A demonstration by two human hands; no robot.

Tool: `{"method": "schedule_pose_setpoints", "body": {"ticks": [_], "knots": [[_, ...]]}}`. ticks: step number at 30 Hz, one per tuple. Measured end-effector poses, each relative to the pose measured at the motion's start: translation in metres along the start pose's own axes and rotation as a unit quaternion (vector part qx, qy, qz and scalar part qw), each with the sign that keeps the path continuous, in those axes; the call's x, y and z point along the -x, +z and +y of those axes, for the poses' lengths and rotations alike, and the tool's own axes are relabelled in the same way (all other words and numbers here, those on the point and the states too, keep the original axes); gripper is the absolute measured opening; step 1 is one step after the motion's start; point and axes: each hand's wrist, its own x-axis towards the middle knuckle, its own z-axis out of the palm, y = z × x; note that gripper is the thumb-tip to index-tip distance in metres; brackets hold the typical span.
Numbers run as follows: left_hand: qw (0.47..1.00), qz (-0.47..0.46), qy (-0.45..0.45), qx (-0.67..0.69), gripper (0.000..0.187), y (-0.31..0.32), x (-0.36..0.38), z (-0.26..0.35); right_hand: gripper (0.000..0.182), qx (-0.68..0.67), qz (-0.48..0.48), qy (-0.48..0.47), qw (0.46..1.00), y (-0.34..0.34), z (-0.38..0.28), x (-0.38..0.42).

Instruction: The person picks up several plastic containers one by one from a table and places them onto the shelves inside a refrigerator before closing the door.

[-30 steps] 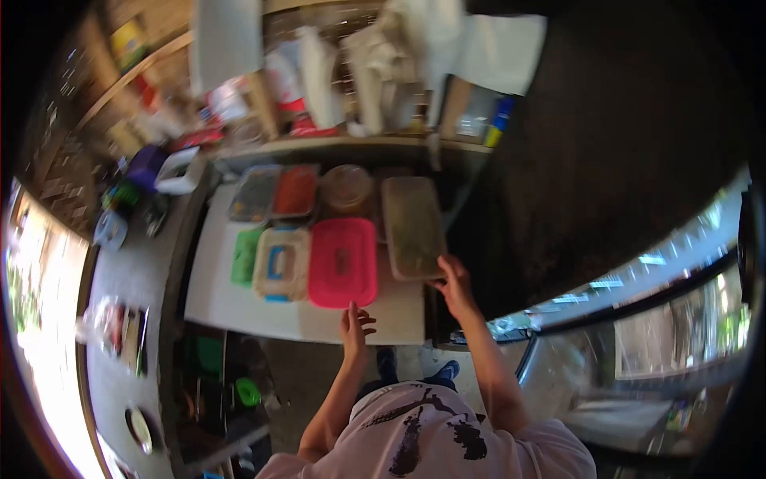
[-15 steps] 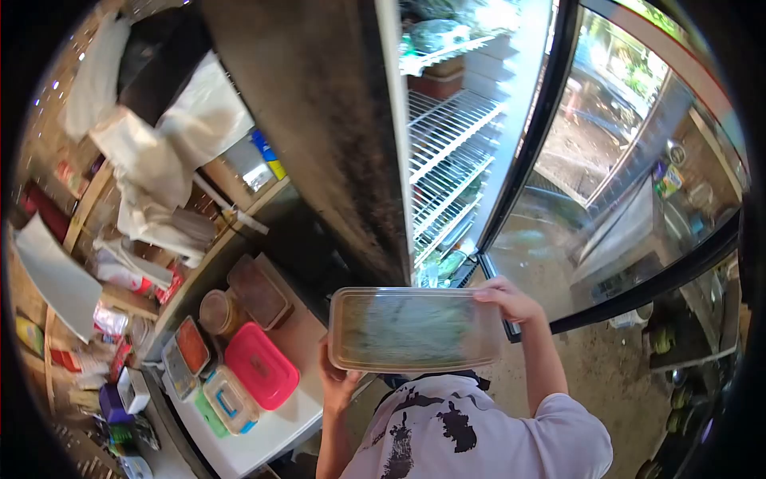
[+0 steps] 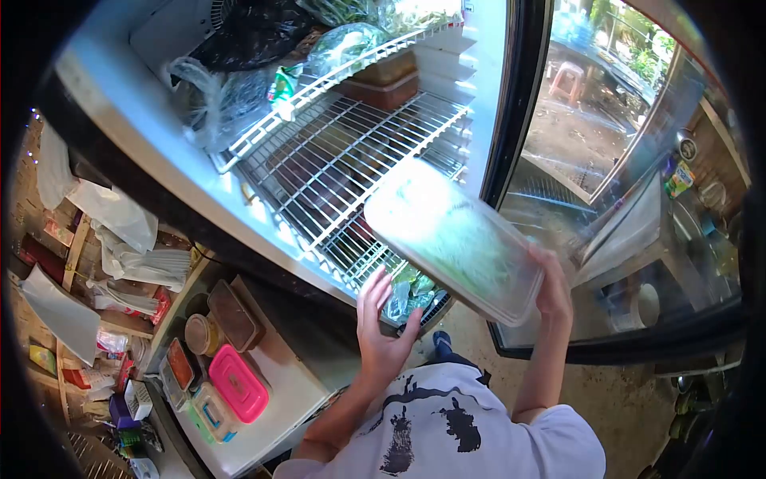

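A long clear plastic food container (image 3: 467, 247) with a lid and green leafy contents is tilted in front of the open fridge. My right hand (image 3: 552, 283) grips its right end, thumb on the top and fingers at the side. To its lower left is my left hand (image 3: 383, 331), with fingers spread and nothing in it, apart from the container. The container's far end is at the front edge of a white wire shelf (image 3: 359, 152), bright in the fridge light. Inside on that shelf sits a brown lidded container (image 3: 383, 84).
The upper shelf holds a black plastic bag (image 3: 251, 36) and bagged greens (image 3: 347, 44). A glass door (image 3: 519, 168) stands open at the right. On the white table (image 3: 295, 391) are a pink-lidded container (image 3: 238, 383), a round jar (image 3: 201, 334) and other boxes.
My view has turned toward the fridge interior. The container has gone from level before my chest to tilted at the shelf. My left hand has come off it and spread open.
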Motion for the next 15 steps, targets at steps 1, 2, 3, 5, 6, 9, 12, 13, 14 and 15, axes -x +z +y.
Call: {"method": "schedule_pose_setpoints", "body": {"ticks": [1,2,3,5,6,9,12,13,14,15], "knots": [[0.997,-0.003,0.058,-0.042,0.063,0.005,-0.013,0.003,0.036,0.004,0.036,-0.032,0.999,0.005,-0.003,-0.012],[0.990,-0.007,0.116,-0.083,0.068,0.011,-0.027,0.006,0.038,0.007,0.073,-0.064,0.995,0.011,-0.006,-0.023],[0.989,-0.006,0.126,-0.080,0.071,0.017,-0.043,0.014,0.038,0.005,0.068,-0.060,0.996,0.023,-0.011,-0.035],[0.986,-0.001,0.142,-0.086,0.080,0.029,-0.077,0.021,0.042,-0.010,0.086,-0.126,0.988,0.047,-0.026,-0.061],[0.990,0.004,0.122,-0.076,0.089,0.035,-0.091,0.026,0.042,-0.013,0.081,-0.126,0.989,0.050,-0.032,-0.078],[0.987,0.008,0.140,-0.072,0.101,0.050,-0.136,0.020,0.044,0.036,-0.064,-0.133,0.988,0.057,-0.050,-0.122],[0.985,-0.014,0.166,-0.054,0.109,0.055,-0.177,0.019,0.043,0.035,-0.082,-0.140,0.986,0.071,-0.068,-0.150],[0.983,-0.015,0.178,-0.052,0.111,0.056,-0.187,0.021,0.043,0.029,-0.074,-0.151,0.985,0.075,-0.075,-0.154],[0.981,-0.016,0.188,-0.049,0.112,0.056,-0.195,0.022,0.043,0.023,-0.066,-0.159,0.985,0.079,-0.080,-0.158],[0.975,-0.020,0.209,-0.073,0.118,0.057,-0.201,0.027,0.045,0.023,-0.070,-0.169,0.983,0.080,-0.082,-0.165]]}}
